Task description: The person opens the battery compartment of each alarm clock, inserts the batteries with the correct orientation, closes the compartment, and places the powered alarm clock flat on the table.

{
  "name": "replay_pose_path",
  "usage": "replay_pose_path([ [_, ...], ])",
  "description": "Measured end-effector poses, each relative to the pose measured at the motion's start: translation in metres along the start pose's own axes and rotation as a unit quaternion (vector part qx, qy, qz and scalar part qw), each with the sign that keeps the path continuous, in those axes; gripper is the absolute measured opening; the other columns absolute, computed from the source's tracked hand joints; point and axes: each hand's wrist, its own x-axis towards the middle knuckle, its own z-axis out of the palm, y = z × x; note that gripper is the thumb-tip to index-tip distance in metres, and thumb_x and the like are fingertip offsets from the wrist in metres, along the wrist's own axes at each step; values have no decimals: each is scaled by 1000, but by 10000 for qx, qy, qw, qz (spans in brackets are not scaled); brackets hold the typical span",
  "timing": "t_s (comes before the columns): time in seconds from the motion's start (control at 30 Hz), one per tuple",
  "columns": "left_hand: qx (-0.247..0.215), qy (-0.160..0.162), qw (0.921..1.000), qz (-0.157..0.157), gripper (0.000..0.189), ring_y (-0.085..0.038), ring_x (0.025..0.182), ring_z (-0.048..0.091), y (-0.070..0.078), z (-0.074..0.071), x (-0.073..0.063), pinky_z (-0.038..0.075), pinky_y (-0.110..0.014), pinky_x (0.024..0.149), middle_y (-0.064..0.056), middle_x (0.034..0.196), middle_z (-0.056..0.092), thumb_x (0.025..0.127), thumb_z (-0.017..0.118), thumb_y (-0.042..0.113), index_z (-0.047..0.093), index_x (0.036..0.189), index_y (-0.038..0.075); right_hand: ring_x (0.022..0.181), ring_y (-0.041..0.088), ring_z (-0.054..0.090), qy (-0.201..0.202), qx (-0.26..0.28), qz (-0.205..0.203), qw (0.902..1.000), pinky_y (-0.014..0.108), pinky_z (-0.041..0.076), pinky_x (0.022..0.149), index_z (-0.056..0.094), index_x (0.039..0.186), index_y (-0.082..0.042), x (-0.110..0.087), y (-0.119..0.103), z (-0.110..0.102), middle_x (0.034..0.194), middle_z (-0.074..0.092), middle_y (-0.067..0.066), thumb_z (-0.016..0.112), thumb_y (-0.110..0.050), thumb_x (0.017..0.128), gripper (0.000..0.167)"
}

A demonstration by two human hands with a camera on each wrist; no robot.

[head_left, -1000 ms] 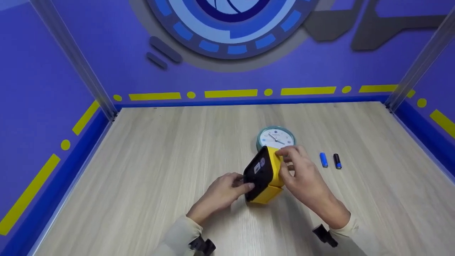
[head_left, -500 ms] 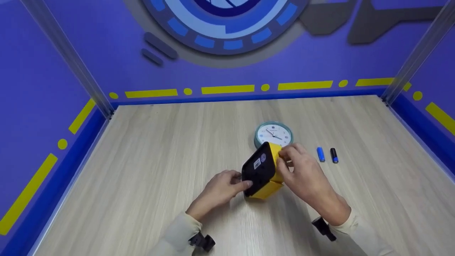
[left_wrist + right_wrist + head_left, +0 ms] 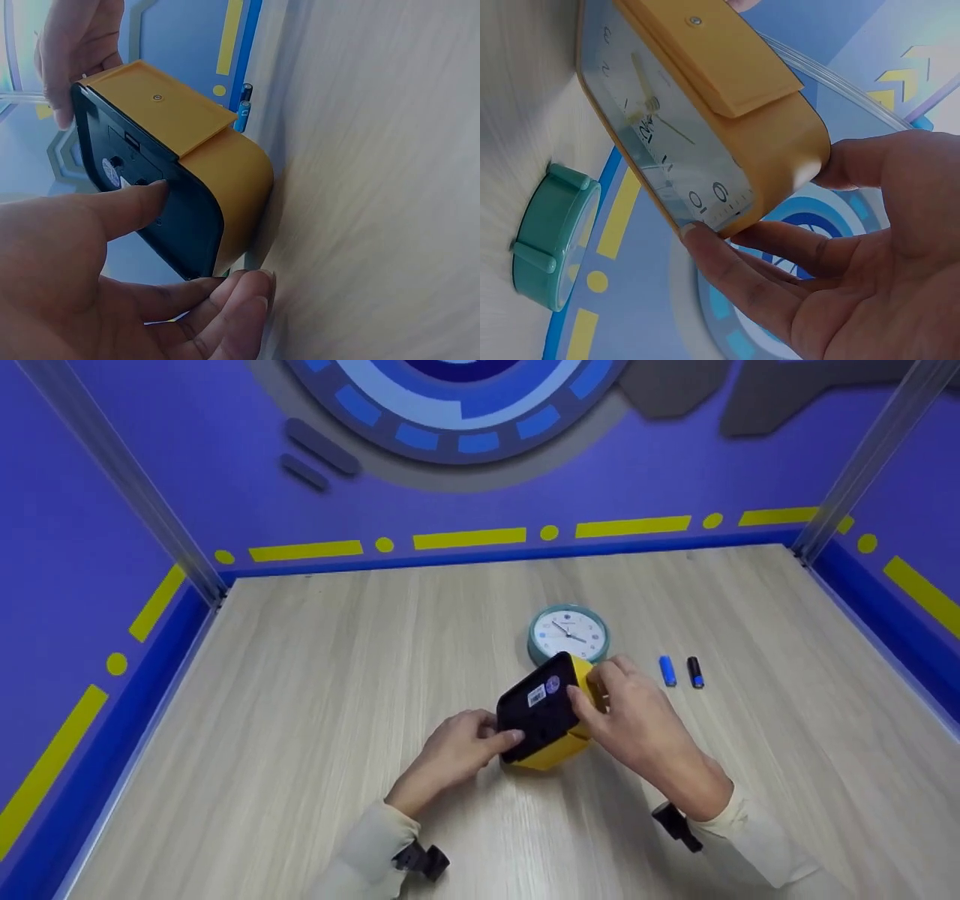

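A yellow alarm clock [image 3: 551, 754] with a black back [image 3: 150, 172] is held tilted above the table, its back towards me. The right wrist view shows its white numbered dial [image 3: 667, 142]. My left hand [image 3: 457, 750] grips the near left edge, thumb on the black back and fingers round the far side. With my right hand [image 3: 637, 716] I pinch the opposite end, thumb at the back and fingertips reaching the dial's rim. A yellow panel [image 3: 161, 105] with a small screw covers one side. A round teal clock [image 3: 568, 636] lies face up just behind it.
Two batteries, one blue [image 3: 667, 670] and one black with a blue end [image 3: 695, 672], lie on the wooden table [image 3: 337, 660] to the right of the teal clock. Blue panel walls [image 3: 450, 502] enclose the back and sides.
My right thumb has moved from the yellow side onto the black back, and the clock has turned slightly. The head view has shifted a little, while my left hand keeps its hold.
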Motion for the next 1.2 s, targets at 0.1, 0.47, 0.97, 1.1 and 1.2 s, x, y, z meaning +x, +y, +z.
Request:
replay_pose_path([
  [0.1,34,4,10000,-9,46,-12,67,60,0,-2,1,45,-30,60,3,84,67,98,73,47,72,115,5,84,26,59,-127,-105,98,9998,39,57,72,65,105,4,1,0,-1,101,57,13,72,-20,101,25],
  [0.47,80,36,9997,-207,40,-12,62,58,-4,-5,-7,43,-29,56,3,77,65,96,75,47,70,100,7,75,22,56,-567,-212,264,9978,32,49,60,61,109,5,-2,6,8,92,55,9,67,-6,96,18],
  [0.97,697,338,9967,-229,43,-16,66,56,1,-13,-1,43,-35,62,2,76,62,92,75,51,71,96,9,72,23,55,-828,-601,205,9945,34,46,58,59,105,5,5,14,9,88,55,9,67,-4,92,18],
  [1.1,747,360,9962,-268,43,-15,63,56,1,-16,-1,42,-34,60,2,74,61,93,76,51,70,95,9,73,24,55,-1053,-687,307,9916,36,44,59,60,109,8,6,14,11,89,55,9,68,-7,93,23],
  [1.2,828,390,9953,-314,43,-16,65,56,0,-17,-2,43,-35,61,2,75,61,93,76,51,71,95,9,75,25,56,-1232,-702,410,9890,37,45,61,60,113,10,7,14,14,92,56,11,69,-9,94,28],
])
